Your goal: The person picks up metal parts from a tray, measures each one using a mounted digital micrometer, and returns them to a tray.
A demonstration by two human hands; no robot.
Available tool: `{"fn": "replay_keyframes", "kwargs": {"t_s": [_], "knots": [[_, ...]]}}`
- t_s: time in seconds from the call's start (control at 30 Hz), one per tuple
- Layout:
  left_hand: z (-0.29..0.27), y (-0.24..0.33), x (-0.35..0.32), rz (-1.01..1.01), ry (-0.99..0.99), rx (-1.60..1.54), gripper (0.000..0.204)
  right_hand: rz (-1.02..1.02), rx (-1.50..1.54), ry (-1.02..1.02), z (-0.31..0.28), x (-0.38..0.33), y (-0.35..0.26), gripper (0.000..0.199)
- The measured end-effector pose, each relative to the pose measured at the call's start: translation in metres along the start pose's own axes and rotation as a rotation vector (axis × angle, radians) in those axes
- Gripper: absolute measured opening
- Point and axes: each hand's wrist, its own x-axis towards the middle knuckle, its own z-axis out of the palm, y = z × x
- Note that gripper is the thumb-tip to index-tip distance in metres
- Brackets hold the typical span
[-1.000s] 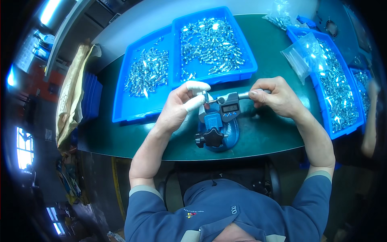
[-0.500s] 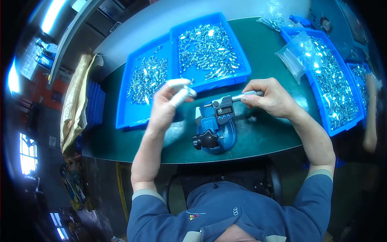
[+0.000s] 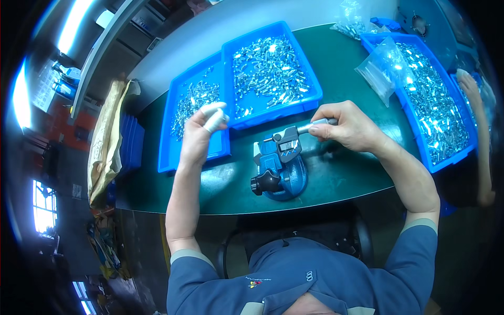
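My right hand (image 3: 346, 127) pinches the micrometer (image 3: 287, 145) on the table (image 3: 346, 176), gap seemingly vacant. My left hand (image 3: 196, 140) is over the left tray (image 3: 170, 156), finger grip unclear. Parts (image 3: 273, 68) lie in the middle tray (image 3: 283, 112); I judge it midway.

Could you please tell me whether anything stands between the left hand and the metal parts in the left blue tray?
Nothing visible does: the left hand appears above the left blue tray, which shows no cover over the metal parts. The digital micrometer stands aside, to the right.
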Motion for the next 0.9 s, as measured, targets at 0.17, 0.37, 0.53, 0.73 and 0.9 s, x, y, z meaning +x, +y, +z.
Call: {"fn": "replay_keyframes", "kwargs": {"t_s": [0.17, 0.37, 0.53, 0.73, 0.9], "knots": [[0.042, 0.006, -0.021, -0.023, -0.219, -0.046, 0.025, -0.006, -0.002, 0.013, 0.000, 0.000, 0.004, 0.030], [0.061, 0.007, -0.028, -0.045, -0.215, -0.023, 0.022, -0.011, -0.001, 0.007, 0.001, 0.002, 0.001, 0.030], [0.060, 0.006, -0.032, -0.084, -0.215, -0.052, 0.019, 0.017, 0.030, 0.008, 0.001, 0.000, 0.000, 0.027], [0.062, 0.004, -0.032, -0.098, -0.206, -0.062, 0.020, 0.014, -0.009, 0.001, 0.000, 0.001, 0.000, 0.027], [0.061, 0.001, -0.032, -0.066, -0.200, -0.036, 0.020, 0.016, 0.009, 0.002, 0.002, 0.001, 0.000, 0.027]]}}
